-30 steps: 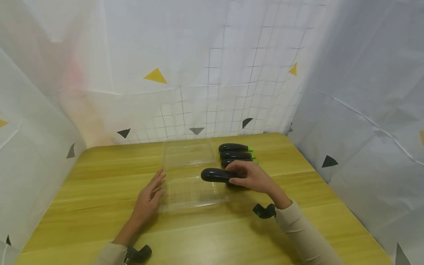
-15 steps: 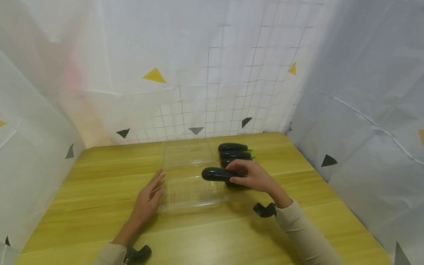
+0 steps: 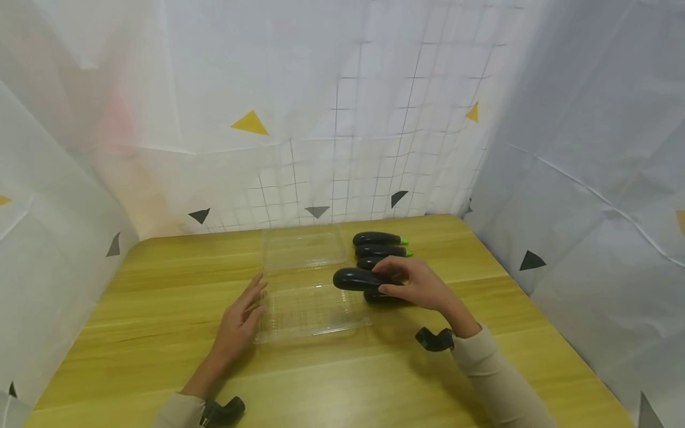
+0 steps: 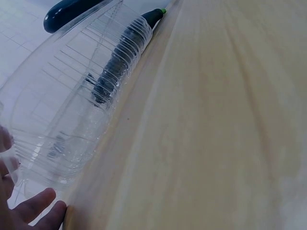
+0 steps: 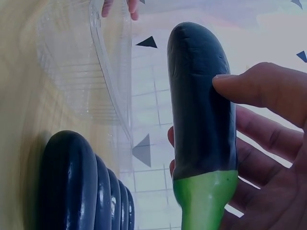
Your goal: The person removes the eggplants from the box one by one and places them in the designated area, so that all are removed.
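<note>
My right hand [image 3: 420,285] grips a dark eggplant [image 3: 353,279] in the air, just right of the clear plastic container [image 3: 310,333]. In the right wrist view, the thumb presses one side of this eggplant [image 5: 199,100] and the fingers wrap behind it; its green stem end [image 5: 206,191] points toward the bottom of that view. The container lies open, with its lid [image 3: 305,246] folded back toward the wall. My left hand [image 3: 235,321] is at the container's left side with fingers extended; whether they touch the wall I cannot tell.
Several more eggplants [image 3: 377,239] lie in a row to the right of the container, green ends rightward; the right hand partly hides the nearer ones. The wooden table [image 3: 342,380] is bounded by a white sheeted wall [image 3: 299,178] behind and at both sides.
My right hand has shifted slightly to the right with the eggplant, uncovering more of the nearest eggplant beneath. My left hand and the container have stayed in place.
</note>
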{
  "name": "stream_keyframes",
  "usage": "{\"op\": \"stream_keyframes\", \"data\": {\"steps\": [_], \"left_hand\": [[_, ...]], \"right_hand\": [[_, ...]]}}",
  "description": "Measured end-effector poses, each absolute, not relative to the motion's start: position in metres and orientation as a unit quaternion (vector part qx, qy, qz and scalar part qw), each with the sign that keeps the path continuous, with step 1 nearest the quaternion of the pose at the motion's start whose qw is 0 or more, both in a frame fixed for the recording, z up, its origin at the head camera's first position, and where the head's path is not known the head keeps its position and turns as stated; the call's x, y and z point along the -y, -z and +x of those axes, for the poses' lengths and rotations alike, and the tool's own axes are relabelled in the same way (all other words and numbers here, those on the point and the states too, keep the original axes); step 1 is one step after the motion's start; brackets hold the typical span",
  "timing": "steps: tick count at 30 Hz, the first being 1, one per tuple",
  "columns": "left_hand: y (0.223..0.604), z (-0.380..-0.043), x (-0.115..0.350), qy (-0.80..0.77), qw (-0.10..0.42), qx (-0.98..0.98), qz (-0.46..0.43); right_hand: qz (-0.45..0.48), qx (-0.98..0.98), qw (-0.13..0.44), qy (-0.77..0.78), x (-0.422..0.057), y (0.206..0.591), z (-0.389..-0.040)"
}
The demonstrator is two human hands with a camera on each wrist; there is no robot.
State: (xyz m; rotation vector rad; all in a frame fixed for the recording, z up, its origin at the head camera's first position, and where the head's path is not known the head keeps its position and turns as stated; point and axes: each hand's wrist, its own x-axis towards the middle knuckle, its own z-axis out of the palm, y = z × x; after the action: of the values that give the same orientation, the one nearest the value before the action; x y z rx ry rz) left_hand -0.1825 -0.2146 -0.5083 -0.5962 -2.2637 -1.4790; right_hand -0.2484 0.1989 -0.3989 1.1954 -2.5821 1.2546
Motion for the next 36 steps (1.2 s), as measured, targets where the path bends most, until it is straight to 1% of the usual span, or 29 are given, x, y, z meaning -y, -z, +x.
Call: {"op": "stream_keyframes", "data": {"steps": [19, 29, 32, 36], "left_hand": [[0.505, -0.181, 0.212, 0.53, 0.186, 0.803, -0.201], [0.473, -0.165, 0.202, 0.517, 0.187, 0.809, -0.208], [0.476, -0.167, 0.203, 0.521, 0.189, 0.805, -0.211], [0.491, -0.175, 0.207, 0.527, 0.187, 0.804, -0.202]], "right_hand": [[0.371, 0.838, 0.02, -0.4, -0.22, 0.408, -0.246], [0.357, 0.844, 0.012, -0.401, -0.228, 0.408, -0.246], [0.358, 0.843, 0.013, -0.402, -0.229, 0.409, -0.247], [0.36, 0.841, 0.011, -0.404, -0.23, 0.409, -0.247]]}}
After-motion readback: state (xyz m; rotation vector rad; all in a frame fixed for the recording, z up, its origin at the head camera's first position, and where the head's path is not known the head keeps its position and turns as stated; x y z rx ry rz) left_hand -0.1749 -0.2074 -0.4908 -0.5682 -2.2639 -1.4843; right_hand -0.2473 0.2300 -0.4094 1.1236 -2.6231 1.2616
